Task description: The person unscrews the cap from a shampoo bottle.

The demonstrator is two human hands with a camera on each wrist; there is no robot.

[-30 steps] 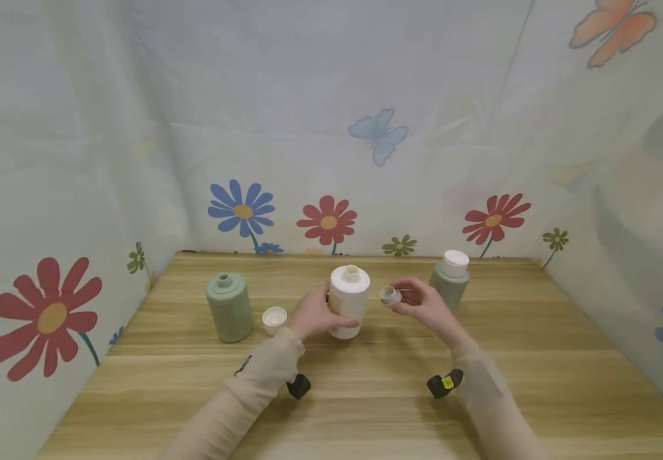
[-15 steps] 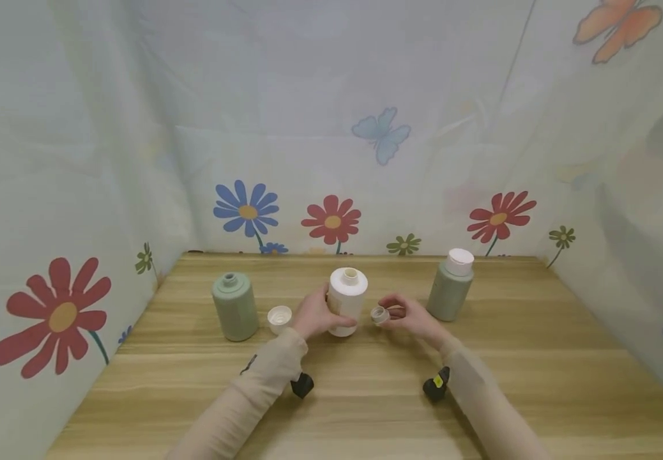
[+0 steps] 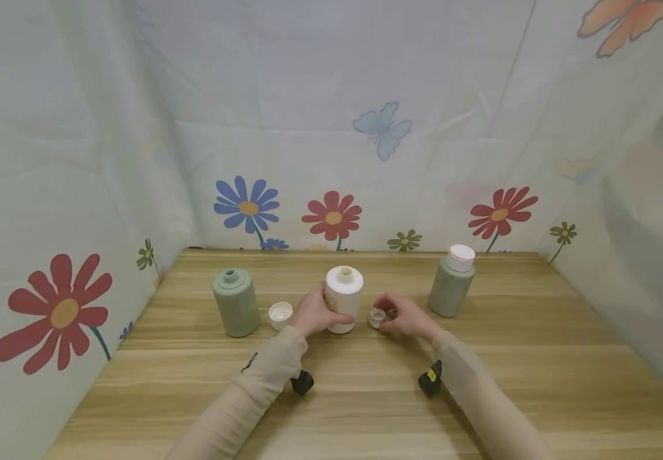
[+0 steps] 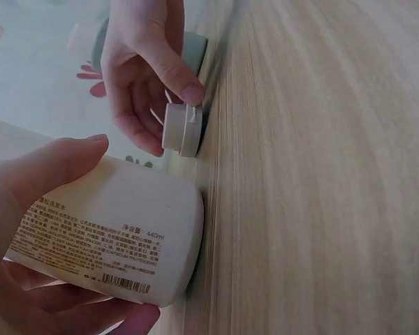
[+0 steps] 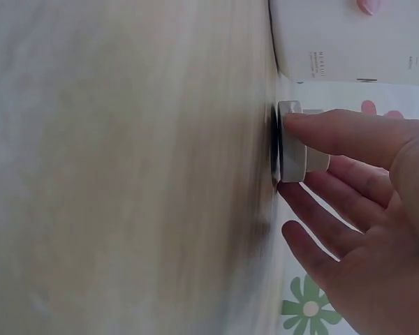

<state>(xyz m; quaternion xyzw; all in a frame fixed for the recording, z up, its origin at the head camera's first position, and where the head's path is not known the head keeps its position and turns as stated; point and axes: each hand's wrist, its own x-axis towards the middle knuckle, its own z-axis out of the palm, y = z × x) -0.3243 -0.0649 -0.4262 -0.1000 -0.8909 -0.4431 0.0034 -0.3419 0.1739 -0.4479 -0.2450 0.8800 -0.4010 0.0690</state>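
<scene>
A white bottle [image 3: 344, 300] with an uncapped neck stands on the table, and my left hand [image 3: 315, 312] grips it around the body. Printed text and a barcode show on its side in the left wrist view. To the right of it, my right hand [image 3: 405, 315] pinches a small stepped white cap [image 5: 292, 143] between thumb and fingers. In the head view the cap's hollow side faces up. Both wrist views show its wider end right at the tabletop, with the fingertips of the right hand [image 4: 143, 59] around it.
At the left stands an uncapped green bottle [image 3: 236, 303], with a white cap [image 3: 281, 314] lying hollow side up beside it. Another green bottle [image 3: 451, 291], topped with a white cap, stands at the right. Behind the wooden table [image 3: 354, 409] hangs a flower-printed curtain [image 3: 285, 83].
My right hand has moved left and down, bringing the small cap to the tabletop near the white bottle. My left hand keeps its grip on the bottle.
</scene>
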